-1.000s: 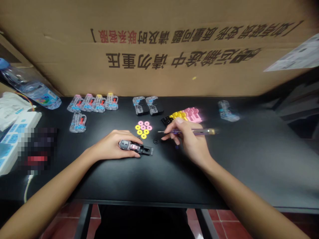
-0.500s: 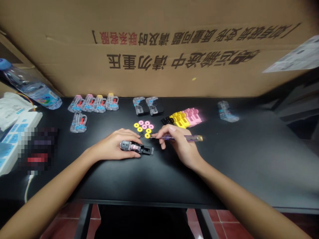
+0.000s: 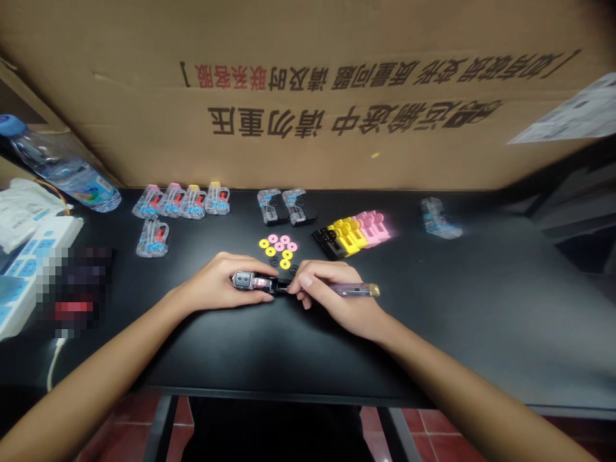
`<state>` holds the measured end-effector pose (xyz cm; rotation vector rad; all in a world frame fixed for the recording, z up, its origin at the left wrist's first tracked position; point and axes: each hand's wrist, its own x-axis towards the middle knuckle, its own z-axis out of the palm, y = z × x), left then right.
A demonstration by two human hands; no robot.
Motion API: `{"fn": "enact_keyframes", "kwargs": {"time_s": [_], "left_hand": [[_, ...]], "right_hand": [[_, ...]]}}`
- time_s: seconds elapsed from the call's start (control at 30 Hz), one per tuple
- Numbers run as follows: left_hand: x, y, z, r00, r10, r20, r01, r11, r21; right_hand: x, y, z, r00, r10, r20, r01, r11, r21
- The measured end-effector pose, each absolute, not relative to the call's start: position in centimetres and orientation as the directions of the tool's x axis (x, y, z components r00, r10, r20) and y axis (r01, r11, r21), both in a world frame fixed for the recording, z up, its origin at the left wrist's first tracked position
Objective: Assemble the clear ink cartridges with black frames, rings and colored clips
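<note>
1. Counting outward from the one black-and-clear case (image 3: 244,280) near the middle of the table (image 3: 216,353), we see our left hand (image 3: 219,279) pinching it between thumb and fingers; we cannot tell whether it touches the tabletop.
2. At its 3 o'clock, our right hand (image 3: 341,298) pinches one purple-handled tool (image 3: 356,290) in its fingers. The tip points to 9 o'clock, at the case's black end; we cannot tell if they touch.
3. Close by, toward 1 o'clock, we count ten flat rings: four pink rings (image 3: 282,240), four yellow rings (image 3: 261,244) and two black rings (image 3: 271,262).
4. Beyond them, between 12 and 1, stand two clear-and-black cases (image 3: 269,206), side by side.
5. At 2 o'clock lie black, yellow and pink clips (image 3: 353,239), too tightly bunched for us to count.
6. Between 2 and 3, well apart, is one clear case (image 3: 440,219).
7. Between 10 and 11 we count five clear cases with red parts (image 3: 218,200): four in a row, two topped pink and two yellow, and one nearer us.
8. At 10 o'clock leans one bottle (image 3: 62,167); at 9, one white power strip (image 3: 41,266).
</note>
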<state>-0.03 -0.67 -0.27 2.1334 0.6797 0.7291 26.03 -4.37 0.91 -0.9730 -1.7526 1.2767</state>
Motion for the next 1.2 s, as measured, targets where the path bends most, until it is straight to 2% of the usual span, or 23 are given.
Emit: {"fn": "enact_keyframes", "kwargs": {"time_s": [0.23, 0.47, 0.67, 0.87, 1.07, 1.2], "left_hand": [[0.1, -0.7, 0.0, 0.707, 0.658, 0.257, 0.211, -0.544, 0.812], [0.0, -0.8, -0.2, 0.703, 0.659, 0.268, 0.214, -0.554, 0.804], [0.0, -0.8, -0.3, 0.703, 0.656, 0.274, 0.213, -0.562, 0.799], [0.1, -0.9, -0.2, 0.692, 0.669, 0.27, 0.236, -0.563, 0.792], [0.2, -1.0, -0.3, 0.691, 0.661, 0.292, 0.226, -0.582, 0.782], [0.1, -0.9, -0.3, 0.695, 0.654, 0.3, 0.213, -0.586, 0.782]], "right_hand": [[26.4, -4.2, 1.7, -0.559, 0.788, 0.257, 0.145, 0.398, -0.906], [26.5, -4.1, 1.6, -0.596, 0.714, 0.367, 0.107, 0.523, -0.846], [26.8, -4.0, 1.7, -0.647, 0.672, 0.362, 0.103, 0.547, -0.831], [25.9, -4.6, 1.3, -0.557, 0.735, 0.386, 0.145, 0.544, -0.826], [25.1, -4.9, 0.8, -0.403, 0.848, 0.345, 0.185, 0.445, -0.876], [25.2, -4.7, 0.8, -0.403, 0.861, 0.311, 0.184, 0.409, -0.894]]}}
